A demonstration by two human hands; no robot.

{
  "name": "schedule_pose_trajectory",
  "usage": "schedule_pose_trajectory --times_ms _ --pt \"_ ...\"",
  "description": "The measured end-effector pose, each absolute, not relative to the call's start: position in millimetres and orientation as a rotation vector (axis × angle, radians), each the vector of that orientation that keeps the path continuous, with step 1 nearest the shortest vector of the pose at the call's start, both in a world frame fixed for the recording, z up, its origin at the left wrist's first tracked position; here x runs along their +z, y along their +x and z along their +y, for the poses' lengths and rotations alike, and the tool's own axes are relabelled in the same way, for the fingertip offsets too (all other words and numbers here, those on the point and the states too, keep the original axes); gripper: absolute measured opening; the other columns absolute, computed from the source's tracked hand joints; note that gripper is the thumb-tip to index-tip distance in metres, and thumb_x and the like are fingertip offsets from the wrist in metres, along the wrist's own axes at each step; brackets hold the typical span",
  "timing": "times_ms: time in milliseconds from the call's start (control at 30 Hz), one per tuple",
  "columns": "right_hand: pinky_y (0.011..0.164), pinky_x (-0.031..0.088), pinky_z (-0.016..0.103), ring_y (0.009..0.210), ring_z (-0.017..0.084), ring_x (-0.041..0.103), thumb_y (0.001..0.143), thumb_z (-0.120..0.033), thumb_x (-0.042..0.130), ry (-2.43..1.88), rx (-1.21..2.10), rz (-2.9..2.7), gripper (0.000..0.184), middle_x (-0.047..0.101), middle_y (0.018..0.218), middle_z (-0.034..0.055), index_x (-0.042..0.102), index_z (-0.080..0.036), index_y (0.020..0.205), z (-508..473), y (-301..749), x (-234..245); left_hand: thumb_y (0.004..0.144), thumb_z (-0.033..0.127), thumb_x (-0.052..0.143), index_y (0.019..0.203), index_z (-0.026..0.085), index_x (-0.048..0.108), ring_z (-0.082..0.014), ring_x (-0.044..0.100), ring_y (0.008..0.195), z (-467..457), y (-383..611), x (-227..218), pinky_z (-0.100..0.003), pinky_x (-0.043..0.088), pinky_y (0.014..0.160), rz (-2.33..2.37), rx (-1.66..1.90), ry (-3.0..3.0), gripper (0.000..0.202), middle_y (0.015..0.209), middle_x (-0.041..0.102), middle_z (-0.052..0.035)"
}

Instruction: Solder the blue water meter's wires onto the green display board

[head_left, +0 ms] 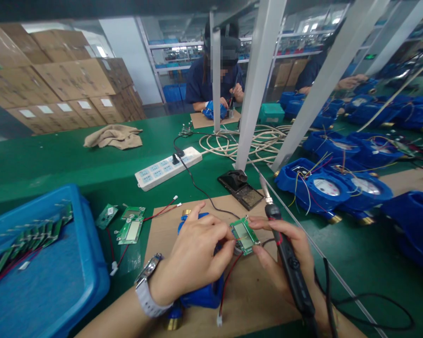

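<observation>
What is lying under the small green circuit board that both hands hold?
Under the circuit board sits a blue meter body on brown cardboard. The left hand covers most of the meter; its face is hidden.

Blue meter body [200, 295] mostly hidden beneath left hand [193, 256]; blue bin [56, 281] at eight o'clock cropped by frame edge.

The counter [74, 159] is dark green. On it, a brown cardboard mat [246, 300] carries a blue meter body [204, 293] and a green circuit board [245, 236] with a grey display. Beside the mat, the soldering iron [289, 260] is black with red trim, the power strip [167, 167] is white, and the tray [38, 263] is blue.
</observation>
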State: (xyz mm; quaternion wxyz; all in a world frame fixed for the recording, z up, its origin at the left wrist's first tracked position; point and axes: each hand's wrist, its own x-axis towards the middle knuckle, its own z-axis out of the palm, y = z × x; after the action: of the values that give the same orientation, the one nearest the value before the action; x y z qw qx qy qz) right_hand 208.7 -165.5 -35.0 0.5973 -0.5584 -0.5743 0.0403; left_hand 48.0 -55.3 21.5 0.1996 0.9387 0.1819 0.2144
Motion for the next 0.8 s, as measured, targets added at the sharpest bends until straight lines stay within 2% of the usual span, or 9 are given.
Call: schedule_pose_trajectory --times_ms 133,233,300,467,667,800 --pt "0.094 0.052 0.041 0.101 0.020 0.065 0.082 -0.009 0.060 -1.213 -0.012 -1.428 0.039 0.068 0.101 0.0032 0.047 -0.024 0.115 -165 200 -28 0.087 0.019 0.052 0.075 0.020 0.056 -0.0138 0.059 0.075 -57 47 21 -0.055 0.013 0.115 0.515 0.607 2.633 0.013 0.071 0.062 0.0043" --pt "0.096 0.052 0.038 0.100 0.018 0.066 0.082 -0.009 0.060 -1.224 -0.014 -1.447 0.038 0.069 0.100 0.0020 0.048 -0.024 0.114 -166 200 -27 0.087 0.019 0.052 0.075 0.020 0.056 -0.0145 0.059 0.077 -56 46 21 -0.056 0.011 0.115 0.530 0.610 2.638 0.012 0.072 0.062 0.0043" --pt "0.096 0.052 0.037 0.100 0.018 0.066 0.083 -0.010 0.060 -1.252 0.014 -1.429 0.035 0.069 0.101 0.0020 0.049 -0.024 0.114 -167 200 -28 0.087 0.019 0.051 0.076 0.021 0.056 -0.0146 0.059 0.076 -55 46 22 -0.057 0.010 0.115 0.536 0.611 2.634 0.012 0.071 0.061 0.0044" --pt "0.087 0.056 0.034 0.097 0.018 0.066 0.085 -0.015 0.061 -1.319 0.049 -1.381 0.033 0.069 0.103 0.0029 0.050 -0.025 0.114 -171 200 -32 0.087 0.018 0.051 0.076 0.021 0.056 -0.0129 0.059 0.073 -54 46 24 -0.056 0.010 0.116 0.535 0.648 2.586 0.013 0.070 0.062 0.0055" --pt "0.091 0.055 0.037 0.094 0.018 0.067 0.083 -0.010 0.060 -1.286 0.052 -1.519 0.033 0.069 0.096 0.0015 0.052 -0.025 0.111 -172 205 -33 0.090 0.021 0.051 0.079 0.021 0.057 -0.0130 0.060 0.074 -54 45 22 -0.058 0.011 0.115 0.555 0.611 2.623 0.012 0.072 0.063 0.0056" --pt "0.098 0.051 0.042 0.110 0.021 0.062 0.080 -0.007 0.058 -1.268 -0.038 -1.554 0.043 0.065 0.113 0.0074 0.045 -0.022 0.118 -164 210 -37 0.092 0.023 0.050 0.082 0.022 0.059 -0.0149 0.060 0.082 -57 46 19 -0.061 0.007 0.115 0.532 0.536 2.719 0.014 0.078 0.065 0.0038"
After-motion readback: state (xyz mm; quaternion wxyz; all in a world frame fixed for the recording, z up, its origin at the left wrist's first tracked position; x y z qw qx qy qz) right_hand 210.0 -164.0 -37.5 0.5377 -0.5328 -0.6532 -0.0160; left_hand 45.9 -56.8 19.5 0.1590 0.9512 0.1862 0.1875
